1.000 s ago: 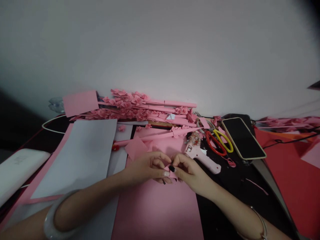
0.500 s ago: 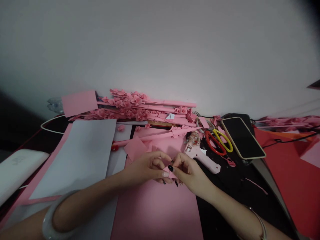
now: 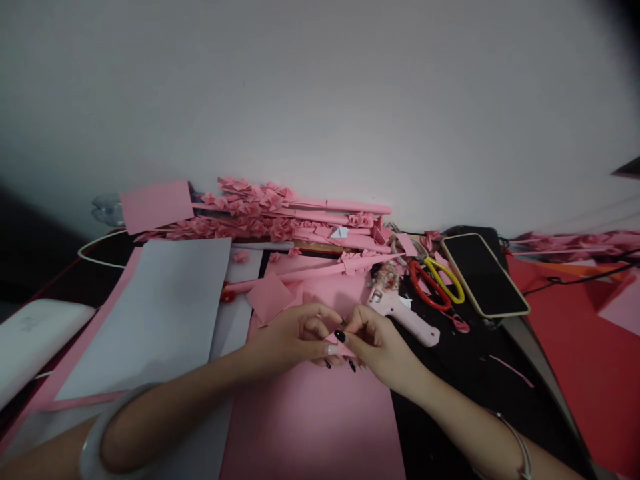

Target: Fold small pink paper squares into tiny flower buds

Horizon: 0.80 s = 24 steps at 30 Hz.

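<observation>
Both hands meet over a large pink sheet (image 3: pixel 315 420) and pinch one small folded piece of pink paper (image 3: pixel 342 346). My left hand (image 3: pixel 295 337) grips its left side, thumb on top and fingers curled behind. From the right, my right hand (image 3: pixel 383 343) presses its dark-nailed thumb on the paper's upper part. Much of the folded paper is hidden by the fingers. Just beyond my left hand lies a pink paper square (image 3: pixel 270 298). A pale pink glue gun (image 3: pixel 405 317) rests right behind my right hand.
Pink paper flowers on rolled stems (image 3: pixel 255 207) lie along the wall. Scissors with red and yellow handles (image 3: pixel 435 283) and a phone (image 3: pixel 485 275) are at right, near red sheets (image 3: pixel 575 353). White paper (image 3: pixel 150 313) and a white device (image 3: pixel 43 340) are at left.
The view has shifted very slightly. Both hands keep the same hold on the folded pink paper, with no clear change in the fold.
</observation>
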Each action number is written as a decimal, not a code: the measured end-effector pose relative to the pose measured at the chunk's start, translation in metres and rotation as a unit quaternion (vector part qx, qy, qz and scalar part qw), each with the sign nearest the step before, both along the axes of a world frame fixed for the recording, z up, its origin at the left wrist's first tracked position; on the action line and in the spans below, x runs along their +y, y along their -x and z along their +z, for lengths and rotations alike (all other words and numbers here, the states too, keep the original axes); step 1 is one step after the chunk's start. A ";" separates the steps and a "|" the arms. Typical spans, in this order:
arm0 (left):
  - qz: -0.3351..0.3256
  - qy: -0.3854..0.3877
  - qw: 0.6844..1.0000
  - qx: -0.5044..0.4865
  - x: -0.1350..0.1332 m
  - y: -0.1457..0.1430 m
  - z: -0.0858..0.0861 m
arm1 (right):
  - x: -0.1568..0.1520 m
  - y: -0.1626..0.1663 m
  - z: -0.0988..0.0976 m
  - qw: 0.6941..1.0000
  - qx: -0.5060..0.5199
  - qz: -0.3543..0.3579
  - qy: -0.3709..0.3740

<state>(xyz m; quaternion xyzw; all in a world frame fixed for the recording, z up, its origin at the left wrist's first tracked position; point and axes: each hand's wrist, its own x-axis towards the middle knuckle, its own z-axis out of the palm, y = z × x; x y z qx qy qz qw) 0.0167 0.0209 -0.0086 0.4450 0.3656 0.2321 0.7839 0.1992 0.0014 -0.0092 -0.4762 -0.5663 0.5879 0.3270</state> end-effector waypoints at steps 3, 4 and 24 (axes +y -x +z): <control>-0.003 -0.009 1.000 -0.008 0.000 0.000 0.000 | 0.000 0.000 0.001 1.000 0.008 0.002 0.002; -0.004 -0.013 1.000 -0.011 0.000 0.000 -0.001 | 0.001 0.000 0.001 1.000 0.012 0.002 0.004; -0.029 -0.030 0.999 -0.003 0.001 0.002 -0.003 | 0.001 -0.002 0.005 0.989 0.136 0.040 0.047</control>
